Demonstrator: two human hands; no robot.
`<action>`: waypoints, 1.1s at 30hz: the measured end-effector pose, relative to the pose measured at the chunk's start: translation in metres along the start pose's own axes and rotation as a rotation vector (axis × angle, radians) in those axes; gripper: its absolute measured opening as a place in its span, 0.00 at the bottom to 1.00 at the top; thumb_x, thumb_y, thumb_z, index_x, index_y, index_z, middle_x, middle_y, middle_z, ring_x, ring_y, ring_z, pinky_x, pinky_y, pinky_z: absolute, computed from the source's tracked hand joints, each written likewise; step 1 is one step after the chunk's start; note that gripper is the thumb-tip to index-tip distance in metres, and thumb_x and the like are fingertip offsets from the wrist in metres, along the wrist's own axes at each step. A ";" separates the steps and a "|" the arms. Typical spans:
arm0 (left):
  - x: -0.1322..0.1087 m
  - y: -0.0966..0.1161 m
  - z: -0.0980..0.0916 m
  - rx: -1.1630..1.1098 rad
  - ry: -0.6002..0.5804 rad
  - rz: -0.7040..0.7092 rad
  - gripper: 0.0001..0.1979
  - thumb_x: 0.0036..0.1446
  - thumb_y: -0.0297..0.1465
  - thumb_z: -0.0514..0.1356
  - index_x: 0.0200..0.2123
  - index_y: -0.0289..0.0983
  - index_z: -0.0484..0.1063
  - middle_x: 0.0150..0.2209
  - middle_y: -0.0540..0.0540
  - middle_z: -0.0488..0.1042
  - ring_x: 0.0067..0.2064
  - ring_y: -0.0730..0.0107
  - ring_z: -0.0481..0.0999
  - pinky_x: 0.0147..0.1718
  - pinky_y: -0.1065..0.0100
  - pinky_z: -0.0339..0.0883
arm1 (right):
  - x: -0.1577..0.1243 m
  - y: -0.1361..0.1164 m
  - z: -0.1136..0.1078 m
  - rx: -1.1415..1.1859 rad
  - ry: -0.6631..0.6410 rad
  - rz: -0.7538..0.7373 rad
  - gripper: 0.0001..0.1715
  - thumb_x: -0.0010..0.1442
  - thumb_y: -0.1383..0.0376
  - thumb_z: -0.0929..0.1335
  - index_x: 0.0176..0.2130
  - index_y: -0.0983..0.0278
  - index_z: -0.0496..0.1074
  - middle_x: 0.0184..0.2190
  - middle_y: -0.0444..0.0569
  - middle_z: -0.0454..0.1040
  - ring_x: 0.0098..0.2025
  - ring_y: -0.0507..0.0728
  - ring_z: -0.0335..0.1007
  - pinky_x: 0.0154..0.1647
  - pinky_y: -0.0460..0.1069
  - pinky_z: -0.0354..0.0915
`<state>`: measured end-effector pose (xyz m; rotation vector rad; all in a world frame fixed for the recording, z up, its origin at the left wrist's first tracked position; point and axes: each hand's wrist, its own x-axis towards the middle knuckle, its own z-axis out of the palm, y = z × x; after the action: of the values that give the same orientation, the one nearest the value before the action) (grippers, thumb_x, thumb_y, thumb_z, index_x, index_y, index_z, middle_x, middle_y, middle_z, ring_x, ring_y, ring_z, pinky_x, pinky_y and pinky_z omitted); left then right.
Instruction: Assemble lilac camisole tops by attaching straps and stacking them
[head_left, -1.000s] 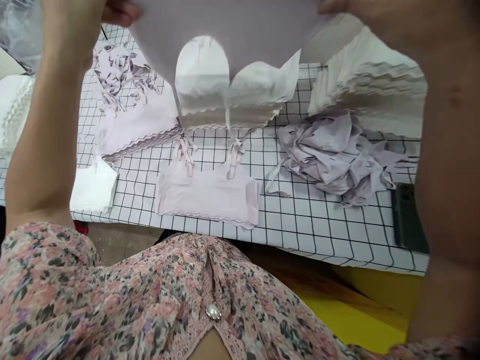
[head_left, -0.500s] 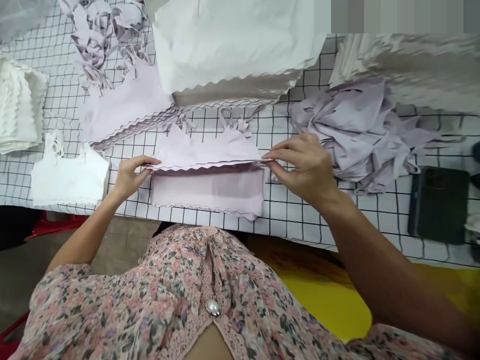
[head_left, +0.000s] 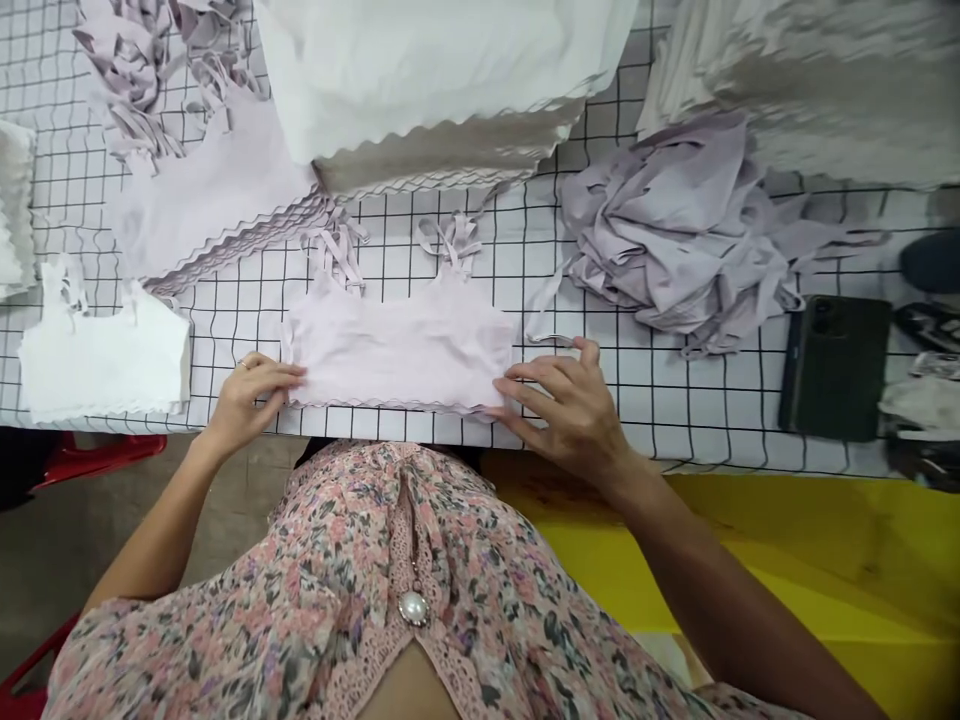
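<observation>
A pale lilac strappy crop top (head_left: 397,350) lies flat in front of me, its thin straps pointing away and its scalloped hem toward me. At its lower left corner, my left hand (head_left: 255,395) is closed with the fabric edge between fingers and thumb. My right hand (head_left: 562,405) pinches the lower right corner, with some fingers lifted. A loose lilac strap or strip (head_left: 546,300) lies just beyond that hand. To the left sits a folded white strappy top (head_left: 109,355).
Stacked lilac tops (head_left: 217,200) and a big white fabric pile (head_left: 450,70) are at the back of the checked tablecloth (head_left: 637,400). A crumpled lilac heap (head_left: 675,230), another fabric stack (head_left: 840,100) and a dark phone (head_left: 836,370) are on the right. A red stool (head_left: 97,455) stands below left.
The crop top's front layer, held raised before, now lies down over the back layer. Both hands have come down toward the table edge with the hem.
</observation>
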<state>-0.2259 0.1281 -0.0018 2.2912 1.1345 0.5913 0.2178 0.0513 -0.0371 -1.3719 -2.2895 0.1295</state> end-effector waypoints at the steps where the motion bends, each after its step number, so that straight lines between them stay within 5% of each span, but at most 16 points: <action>1: 0.004 0.003 0.003 0.044 0.024 0.019 0.15 0.69 0.25 0.58 0.49 0.47 0.82 0.53 0.46 0.86 0.50 0.57 0.85 0.53 0.48 0.77 | 0.003 -0.005 0.001 -0.005 -0.017 -0.004 0.21 0.73 0.49 0.66 0.53 0.58 0.80 0.51 0.55 0.83 0.52 0.66 0.77 0.69 0.72 0.57; 4: 0.016 0.014 0.031 0.153 0.043 0.049 0.23 0.72 0.27 0.56 0.66 0.49 0.74 0.68 0.44 0.75 0.69 0.51 0.74 0.67 0.42 0.68 | 0.015 -0.023 0.015 -0.037 -0.116 0.034 0.40 0.76 0.45 0.59 0.75 0.64 0.61 0.72 0.65 0.67 0.73 0.73 0.64 0.75 0.76 0.46; 8: 0.015 0.024 0.082 0.239 -0.043 0.000 0.40 0.71 0.42 0.62 0.80 0.47 0.50 0.80 0.39 0.53 0.81 0.42 0.51 0.78 0.36 0.47 | 0.012 -0.035 0.039 -0.082 -0.237 0.098 0.48 0.77 0.47 0.57 0.81 0.68 0.39 0.78 0.70 0.51 0.79 0.76 0.52 0.75 0.80 0.40; 10: 0.011 0.023 0.091 0.240 -0.043 -0.020 0.41 0.70 0.44 0.63 0.79 0.48 0.50 0.80 0.40 0.52 0.81 0.42 0.49 0.78 0.35 0.47 | 0.004 -0.033 0.043 -0.095 -0.229 0.093 0.50 0.77 0.48 0.57 0.82 0.68 0.34 0.78 0.71 0.50 0.79 0.77 0.53 0.74 0.82 0.42; 12: 0.012 0.019 0.085 0.199 0.002 -0.002 0.32 0.72 0.42 0.62 0.75 0.47 0.60 0.77 0.39 0.60 0.79 0.45 0.57 0.76 0.37 0.55 | 0.000 -0.027 0.041 -0.098 -0.176 0.071 0.49 0.77 0.50 0.57 0.82 0.67 0.32 0.77 0.73 0.52 0.78 0.79 0.54 0.71 0.84 0.45; 15: 0.034 0.001 0.056 0.134 0.182 -0.042 0.17 0.74 0.36 0.59 0.62 0.43 0.75 0.64 0.39 0.77 0.66 0.54 0.76 0.64 0.46 0.72 | 0.014 -0.019 0.034 -0.090 -0.033 0.034 0.45 0.77 0.52 0.59 0.82 0.64 0.41 0.76 0.72 0.56 0.77 0.81 0.56 0.68 0.82 0.51; 17: 0.062 -0.017 0.034 0.148 0.286 -0.095 0.12 0.72 0.32 0.59 0.55 0.42 0.78 0.55 0.41 0.81 0.58 0.57 0.79 0.57 0.52 0.75 | 0.036 -0.018 0.031 -0.069 0.046 0.014 0.40 0.76 0.54 0.62 0.79 0.61 0.52 0.74 0.69 0.62 0.76 0.79 0.59 0.68 0.78 0.54; 20: 0.108 -0.044 0.013 0.210 0.202 -0.062 0.14 0.67 0.25 0.59 0.50 0.40 0.81 0.50 0.40 0.81 0.52 0.56 0.78 0.52 0.55 0.73 | 0.076 -0.021 0.034 0.010 0.052 -0.018 0.28 0.74 0.58 0.65 0.69 0.59 0.69 0.67 0.63 0.74 0.70 0.76 0.67 0.66 0.74 0.59; 23: 0.140 -0.058 0.012 0.197 0.111 -0.259 0.05 0.64 0.30 0.64 0.38 0.38 0.81 0.39 0.42 0.81 0.39 0.59 0.78 0.41 0.59 0.69 | 0.115 -0.028 0.045 0.075 0.031 -0.054 0.18 0.74 0.62 0.65 0.56 0.59 0.79 0.55 0.58 0.82 0.60 0.72 0.73 0.64 0.73 0.60; 27: 0.155 -0.061 0.023 0.060 0.188 -0.517 0.17 0.59 0.39 0.70 0.23 0.39 0.73 0.24 0.47 0.77 0.29 0.65 0.72 0.33 0.64 0.63 | 0.169 -0.029 0.062 0.121 0.057 -0.088 0.17 0.74 0.63 0.63 0.46 0.61 0.82 0.44 0.57 0.82 0.51 0.68 0.72 0.59 0.70 0.64; 33: 0.157 -0.054 0.031 -0.197 0.231 -0.479 0.02 0.53 0.28 0.66 0.28 0.37 0.77 0.28 0.48 0.79 0.30 0.69 0.73 0.34 0.67 0.66 | 0.254 -0.014 0.086 0.320 -0.069 -0.092 0.24 0.72 0.68 0.59 0.51 0.63 0.82 0.52 0.59 0.80 0.54 0.67 0.70 0.57 0.64 0.67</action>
<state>-0.1521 0.2768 -0.0349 1.7297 1.5905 0.7462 0.0693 0.2742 -0.0223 -1.1121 -2.2621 0.4967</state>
